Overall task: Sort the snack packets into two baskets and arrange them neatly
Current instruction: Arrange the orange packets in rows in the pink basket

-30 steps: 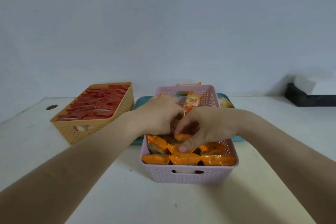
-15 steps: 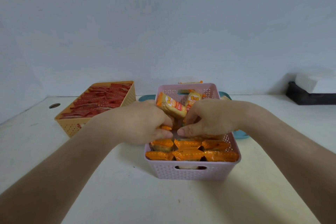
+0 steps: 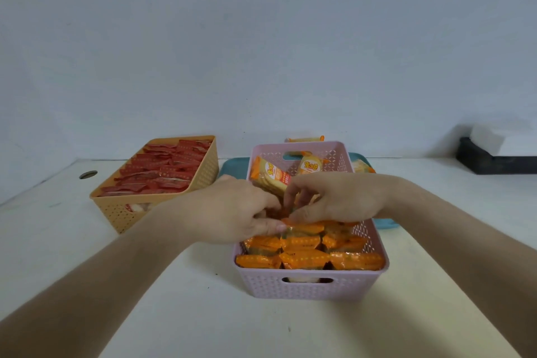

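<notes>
Head view: orange snack packets (image 3: pixel 308 259) lay in tidy rows inside the pink basket (image 3: pixel 308 285). Left hand (image 3: pixel 232 209) pinched an upright packet (image 3: pixel 268 176) over the basket's middle; right hand (image 3: pixel 337 197) nipped a row packet's crimped edge. Probably light, crinkly, slippery film with breakable contents: best held by sealed ends.

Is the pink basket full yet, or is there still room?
Not full. The pink basket holds packed orange packets in front; its back has bare wall.
</notes>
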The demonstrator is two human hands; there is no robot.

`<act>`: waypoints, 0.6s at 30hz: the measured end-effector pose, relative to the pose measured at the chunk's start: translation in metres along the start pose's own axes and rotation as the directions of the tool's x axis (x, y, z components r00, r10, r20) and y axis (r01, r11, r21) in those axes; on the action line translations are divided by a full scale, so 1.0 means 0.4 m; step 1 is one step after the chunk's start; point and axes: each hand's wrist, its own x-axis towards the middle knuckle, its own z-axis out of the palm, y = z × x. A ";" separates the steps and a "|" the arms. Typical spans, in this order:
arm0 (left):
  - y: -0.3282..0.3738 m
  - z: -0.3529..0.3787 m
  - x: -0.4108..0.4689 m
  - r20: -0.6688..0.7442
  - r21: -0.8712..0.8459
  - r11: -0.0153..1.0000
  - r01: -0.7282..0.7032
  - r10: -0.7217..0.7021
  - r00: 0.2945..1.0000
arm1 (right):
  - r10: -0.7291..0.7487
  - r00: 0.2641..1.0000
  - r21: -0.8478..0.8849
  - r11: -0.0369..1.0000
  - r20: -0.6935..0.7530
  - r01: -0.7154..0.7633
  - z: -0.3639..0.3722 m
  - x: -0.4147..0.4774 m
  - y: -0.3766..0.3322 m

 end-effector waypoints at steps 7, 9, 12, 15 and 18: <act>-0.008 -0.036 -0.004 -0.148 -0.346 0.938 0.005 -0.060 0.987 | -0.041 0.961 -0.040 0.999 -0.272 0.031 -0.027 0.003 0.003; -0.032 -0.043 0.022 -0.369 -0.275 0.961 0.006 -0.111 0.923 | -0.081 0.903 -0.251 0.967 -0.423 -0.030 -0.051 0.010 0.013; -0.061 -0.041 0.071 -0.441 0.044 0.987 0.157 -0.121 0.889 | -0.044 0.921 -0.519 0.836 -0.387 -0.178 -0.055 0.025 0.017; -0.071 -0.024 0.110 -0.270 0.323 0.921 0.216 -0.129 0.954 | 0.078 0.957 -0.606 0.759 -0.278 -0.238 -0.026 0.038 0.011; -0.070 -0.021 0.115 -0.309 0.204 0.966 0.162 -0.093 0.946 | 0.070 0.949 -0.682 0.680 -0.308 -0.271 -0.005 0.059 0.022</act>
